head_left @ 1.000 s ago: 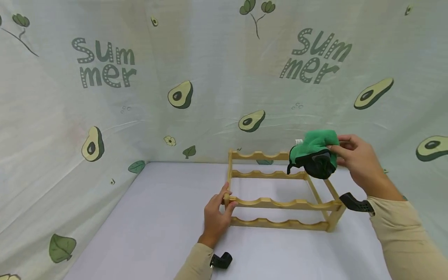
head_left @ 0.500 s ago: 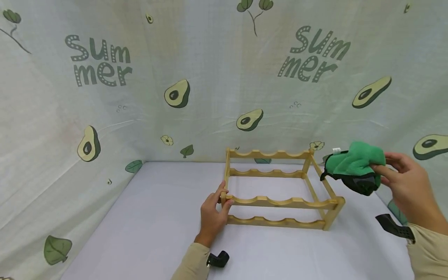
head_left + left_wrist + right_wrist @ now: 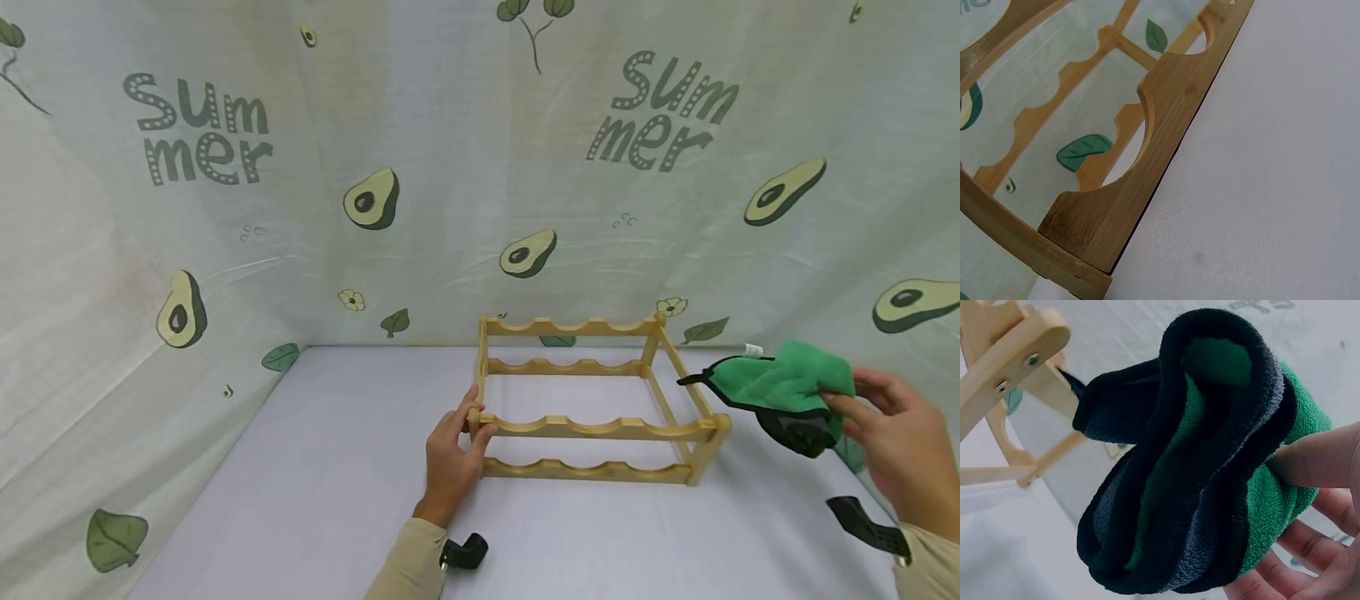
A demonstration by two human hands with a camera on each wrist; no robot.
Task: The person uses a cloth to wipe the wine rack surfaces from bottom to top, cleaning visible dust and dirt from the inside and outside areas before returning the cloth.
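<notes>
A folded green cloth with black edging and a dark grey reverse (image 3: 787,379) is pinched between the thumb and fingers of my right hand (image 3: 903,437). It hangs in the air just right of a wooden rack (image 3: 600,429). In the right wrist view the cloth (image 3: 1179,462) shows its stacked, looped folds. My left hand (image 3: 453,458) grips the rack's front left corner, thumb over the scalloped front rail and fingers behind. The left wrist view shows the rack's scalloped rail (image 3: 1166,119) close up; the left hand itself is out of that view.
The rack has two tiers of scalloped rails and stands on a white-covered table (image 3: 337,500). Behind and beside it hangs a pale curtain (image 3: 450,167) printed with avocados and leaves. A black wrist mount (image 3: 465,552) sits on the left sleeve, another (image 3: 866,525) on the right.
My right hand has carried the cloth right and downward, from over the rack's back right to beyond its right side. The left hand keeps its grip on the rack; the head view has shifted slightly.
</notes>
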